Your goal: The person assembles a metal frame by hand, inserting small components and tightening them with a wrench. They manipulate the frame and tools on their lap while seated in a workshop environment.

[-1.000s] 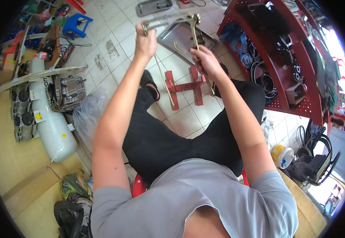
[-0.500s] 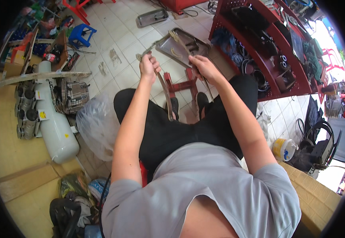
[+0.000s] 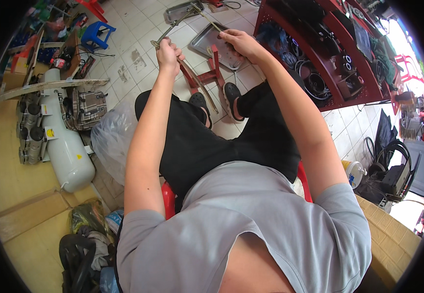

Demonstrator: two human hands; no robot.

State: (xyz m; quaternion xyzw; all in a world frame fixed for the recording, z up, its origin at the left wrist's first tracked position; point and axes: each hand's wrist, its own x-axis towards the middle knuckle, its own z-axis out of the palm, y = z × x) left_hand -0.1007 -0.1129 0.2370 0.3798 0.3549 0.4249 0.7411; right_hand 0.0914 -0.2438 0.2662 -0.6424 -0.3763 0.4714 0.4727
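My left hand is closed round a long, thin, bent brownish metal-looking strip. From that fist one length of it slants down over the floor between my feet. Another length runs up to a bend, then comes back down to my right hand, whose fingers are closed on it. What exactly the strip is, I cannot make out. Under it, between my hands, stands a low red metal stand. A grey metal tray lies on the floor just behind the stand, partly covered by my right hand.
Another shallow grey tray lies farther off. A red shelf rack full of parts rises on the right. On the left are a white tank, a clear plastic bag, a checked bag and a blue stool.
Both hands have moved away from me, carrying the strip, whose upper bend now reaches the farther tray. My left hand has also shifted left. My feet and the red stand show more fully.
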